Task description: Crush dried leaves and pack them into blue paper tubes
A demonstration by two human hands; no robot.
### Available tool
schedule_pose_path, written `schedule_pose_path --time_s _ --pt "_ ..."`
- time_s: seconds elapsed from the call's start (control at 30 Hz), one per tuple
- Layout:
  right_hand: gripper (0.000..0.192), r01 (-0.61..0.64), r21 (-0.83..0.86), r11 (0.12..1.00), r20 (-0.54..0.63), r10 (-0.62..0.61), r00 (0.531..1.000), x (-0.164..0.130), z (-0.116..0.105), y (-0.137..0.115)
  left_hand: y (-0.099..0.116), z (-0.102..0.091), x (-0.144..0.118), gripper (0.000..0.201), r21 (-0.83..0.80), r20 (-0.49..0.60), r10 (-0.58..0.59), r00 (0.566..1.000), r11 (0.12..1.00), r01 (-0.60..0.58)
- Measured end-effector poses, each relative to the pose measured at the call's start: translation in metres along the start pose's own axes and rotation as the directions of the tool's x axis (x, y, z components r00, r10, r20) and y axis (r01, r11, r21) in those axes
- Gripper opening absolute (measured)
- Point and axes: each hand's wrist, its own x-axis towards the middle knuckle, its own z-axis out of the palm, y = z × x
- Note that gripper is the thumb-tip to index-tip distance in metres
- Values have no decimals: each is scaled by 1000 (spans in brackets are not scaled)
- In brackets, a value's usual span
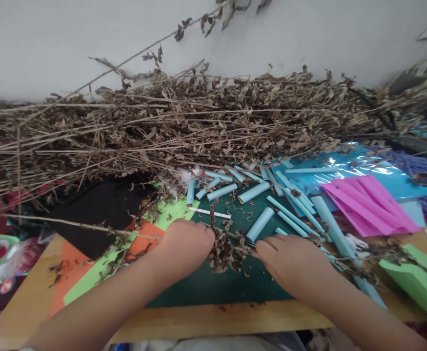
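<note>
A long dried plant stem with shrivelled brown leaves point(227, 251) runs crosswise in front of me. My left hand point(187, 245) is closed around it, and its bare end sticks out to the left. To the right of the leaf cluster, my right hand point(290, 258) is closed on the stem too, fingertips pinched. More dry leaves show beyond the right wrist; whether they belong to the same stem I cannot tell. Beneath both hands lies a dark green sheet point(213, 287). Rolled light-blue paper tubes point(260, 223) and a thin white stick point(210, 213) lie just beyond the hands.
A big heap of dried plants point(206, 122) fills the back against the wall point(89, 39). Black point(96, 209), orange and lime sheets lie left on the wooden table point(220, 319). At right are pink paper point(369, 204), a blue plastic packet point(345, 170) and green paper point(418, 273).
</note>
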Motion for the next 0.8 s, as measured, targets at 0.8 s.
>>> schedule_pose_path --time_s 0.8 --pt "7 -11 49 999 123 5 992 7 15 1 29 1 37 17 -41 -29 37 999 998 -38"
